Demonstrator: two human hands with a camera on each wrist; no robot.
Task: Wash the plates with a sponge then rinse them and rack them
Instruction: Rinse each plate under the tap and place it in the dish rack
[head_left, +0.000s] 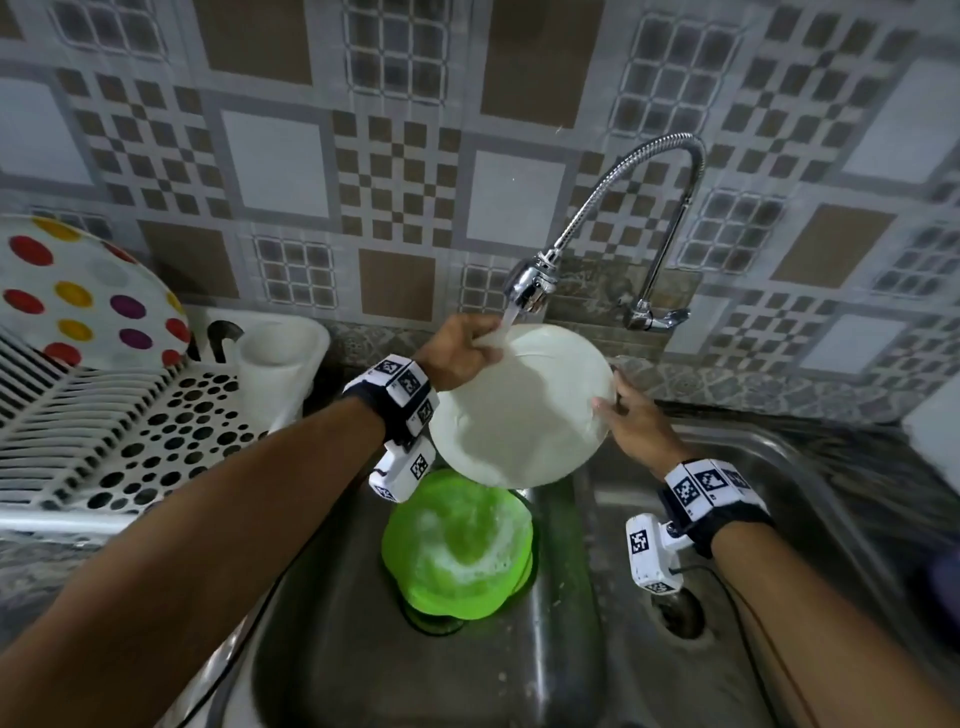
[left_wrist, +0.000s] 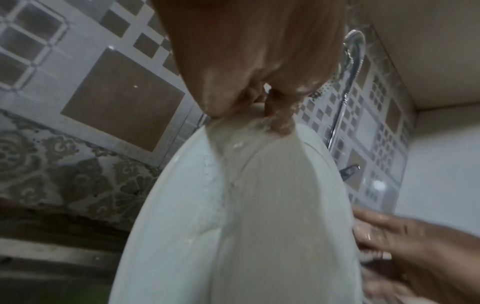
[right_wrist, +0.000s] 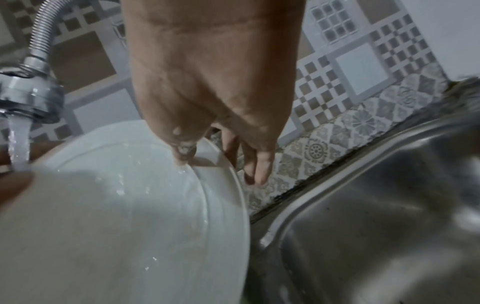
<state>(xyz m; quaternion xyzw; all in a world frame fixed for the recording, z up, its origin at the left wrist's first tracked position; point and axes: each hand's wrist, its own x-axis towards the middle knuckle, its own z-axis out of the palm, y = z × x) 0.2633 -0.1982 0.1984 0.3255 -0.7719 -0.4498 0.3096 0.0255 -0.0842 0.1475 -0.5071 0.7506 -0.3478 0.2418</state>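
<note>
under the running faucet (head_left: 530, 285), above the sink's (head_left: 769, 467) back edge, i am tilting the white plate (head_left: 524, 410); my left hand (head_left: 457, 353) is pinching its far rim, my right hand (head_left: 631, 415) is pinching its right rim. i am judging that slow turning rinses every edge.

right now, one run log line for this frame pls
step: rinse | white plate: tilted under running faucet | left hand: grips rim | right hand: grips rim | green plate: soapy in sink
</note>
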